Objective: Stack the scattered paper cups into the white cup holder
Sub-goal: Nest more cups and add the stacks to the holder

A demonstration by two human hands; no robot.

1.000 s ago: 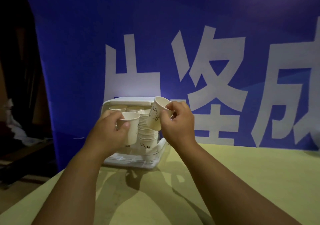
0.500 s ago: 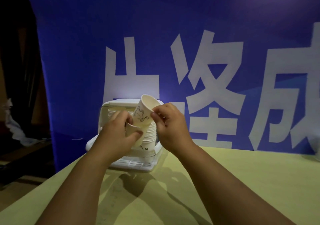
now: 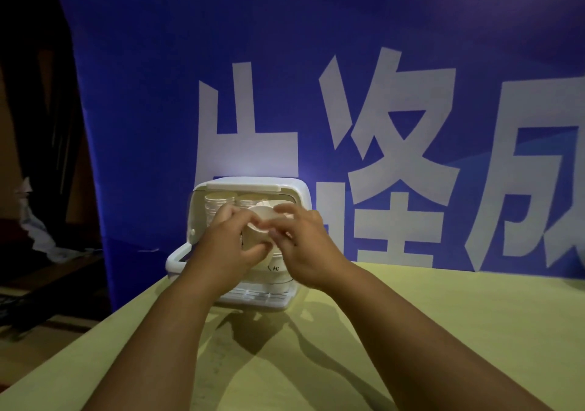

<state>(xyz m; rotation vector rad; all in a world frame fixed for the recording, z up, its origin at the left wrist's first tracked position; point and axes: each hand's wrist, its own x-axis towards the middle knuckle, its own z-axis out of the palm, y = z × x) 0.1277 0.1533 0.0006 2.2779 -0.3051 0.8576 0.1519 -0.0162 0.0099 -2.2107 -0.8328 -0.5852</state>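
Your left hand point(image 3: 226, 246): it curls around a paper cup, thumb in front, fingers over the top. It is closed on the cup.

Your right hand point(image 3: 305, 246): it is partly closed too. Its fingertips point(image 3: 285, 210) touch the same cup from the other side. They look blurry, so you cannot tell how tight the hold is.

Paper cup point(image 3: 261, 222): you hold it between both hands, right in front of the holder. It is tipped, so a round white end faces you. You cannot tell if that end is the bottom or the mouth.

Cup with writing point(image 3: 274, 266): it sits just under your right hand, at the bottom of a stack. You can read "Hi" on it, next to a small drawn line.

White cup holder point(image 3: 253, 185): it stands on the table just behind your hands. Its front is open. Its white handle point(image 3: 175, 260) sticks out just left of your left wrist.

Cup stacks point(image 3: 220, 200): two stacks show inside the holder, above your left hand. You see their round rims.

Table point(image 3: 443, 331): it is yellow-green, and your arms reach over it. Your arm shadows fall on it, below your hands.

Blue banner point(image 3: 316, 62): it hangs behind the holder, far past your hands. It has big white Chinese signs. The lower parts are hidden, so you cannot read the words.
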